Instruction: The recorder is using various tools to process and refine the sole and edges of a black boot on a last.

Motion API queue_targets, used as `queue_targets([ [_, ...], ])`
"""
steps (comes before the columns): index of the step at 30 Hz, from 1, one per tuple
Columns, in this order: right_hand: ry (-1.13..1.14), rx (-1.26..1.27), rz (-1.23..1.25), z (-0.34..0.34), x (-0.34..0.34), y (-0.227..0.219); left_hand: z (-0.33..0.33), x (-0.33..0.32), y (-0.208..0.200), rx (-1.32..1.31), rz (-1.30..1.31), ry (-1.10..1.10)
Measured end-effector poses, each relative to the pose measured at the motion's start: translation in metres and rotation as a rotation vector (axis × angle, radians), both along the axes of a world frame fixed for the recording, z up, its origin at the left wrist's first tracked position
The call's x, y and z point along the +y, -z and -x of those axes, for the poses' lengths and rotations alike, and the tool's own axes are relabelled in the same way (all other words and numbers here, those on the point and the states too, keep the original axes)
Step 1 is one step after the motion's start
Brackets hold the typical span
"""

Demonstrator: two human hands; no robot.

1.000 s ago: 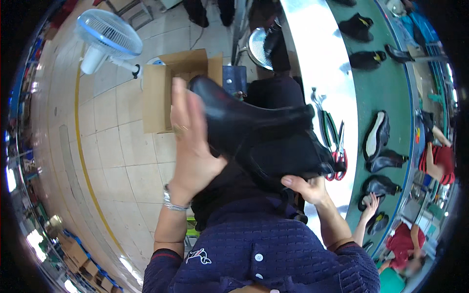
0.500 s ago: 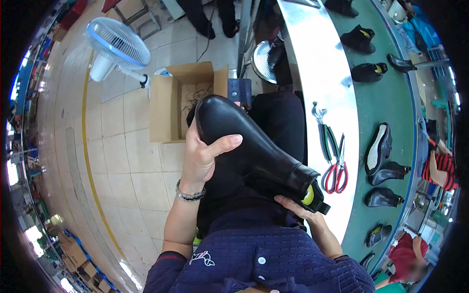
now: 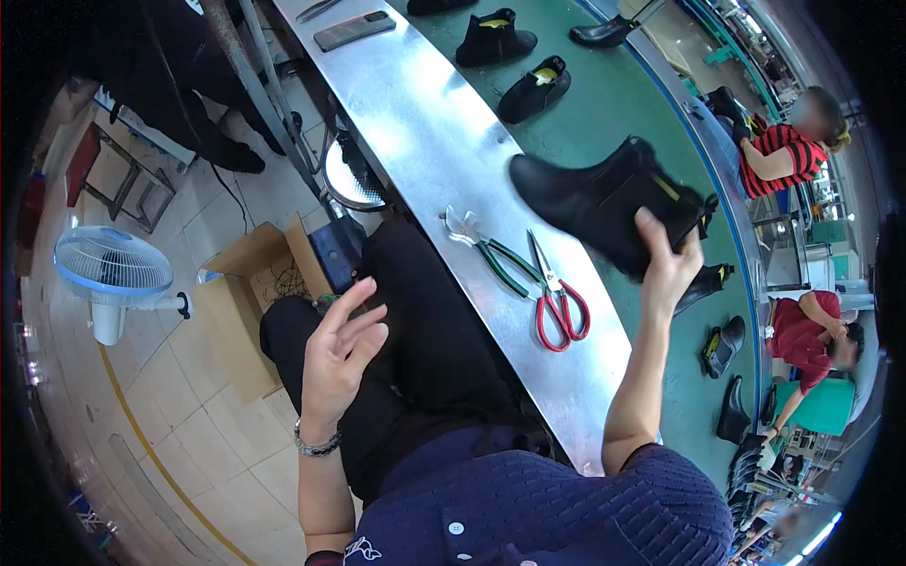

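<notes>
A black ankle boot (image 3: 604,203) hangs over the far edge of the metal bench and the green conveyor belt, slightly blurred. My right hand (image 3: 668,259) grips it near the heel and opening, thumb on its side. My left hand (image 3: 342,354) is empty above my lap, its fingers stretched and apart. Below the boot, on the metal bench (image 3: 415,104), lie green-handled pincers (image 3: 491,255) and red-handled scissors (image 3: 559,307), their blades and handles close together.
Several black boots and shoes (image 3: 535,90) stand on the green belt (image 3: 604,94). A phone (image 3: 355,31) lies at the bench's far end. An open cardboard box (image 3: 241,311) and a fan (image 3: 111,269) stand at the left. Other people work beyond the belt, one in a striped shirt (image 3: 788,151).
The boot has gone from above my lap to the right, over the belt, in my right hand. My left hand has let go of it. My view has turned rightward.
</notes>
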State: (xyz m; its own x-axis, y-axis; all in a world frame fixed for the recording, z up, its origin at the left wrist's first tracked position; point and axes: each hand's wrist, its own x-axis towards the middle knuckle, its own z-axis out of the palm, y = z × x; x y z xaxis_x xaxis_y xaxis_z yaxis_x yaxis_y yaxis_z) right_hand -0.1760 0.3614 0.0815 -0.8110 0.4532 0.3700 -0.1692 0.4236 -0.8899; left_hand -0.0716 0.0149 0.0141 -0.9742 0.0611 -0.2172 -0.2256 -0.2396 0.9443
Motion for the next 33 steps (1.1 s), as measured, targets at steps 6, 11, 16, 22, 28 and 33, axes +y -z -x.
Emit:
queue_targets([
  [6,0.029,-0.114,-0.229,0.128,0.105,0.016,-0.009,-0.005,0.012,-0.086,0.059,0.003],
  [11,0.018,-0.350,-0.467,0.230,0.205,0.091,-0.010,-0.001,0.012,-0.130,0.130,0.051],
  [16,-0.067,-0.406,-0.654,0.260,0.204,0.136,-0.010,0.003,0.023,-0.171,0.124,0.048],
  [22,-0.366,-0.327,-0.579,0.234,0.011,0.098,-0.014,0.003,0.012,-0.174,0.155,0.046],
  [28,-0.236,-0.382,-0.687,0.257,-0.008,0.110,-0.030,-0.003,0.010,-0.123,0.151,0.002],
  [33,-0.426,-0.200,-0.317,0.215,0.004,0.034,-0.046,-0.012,0.014,-0.134,0.175,-0.015],
])
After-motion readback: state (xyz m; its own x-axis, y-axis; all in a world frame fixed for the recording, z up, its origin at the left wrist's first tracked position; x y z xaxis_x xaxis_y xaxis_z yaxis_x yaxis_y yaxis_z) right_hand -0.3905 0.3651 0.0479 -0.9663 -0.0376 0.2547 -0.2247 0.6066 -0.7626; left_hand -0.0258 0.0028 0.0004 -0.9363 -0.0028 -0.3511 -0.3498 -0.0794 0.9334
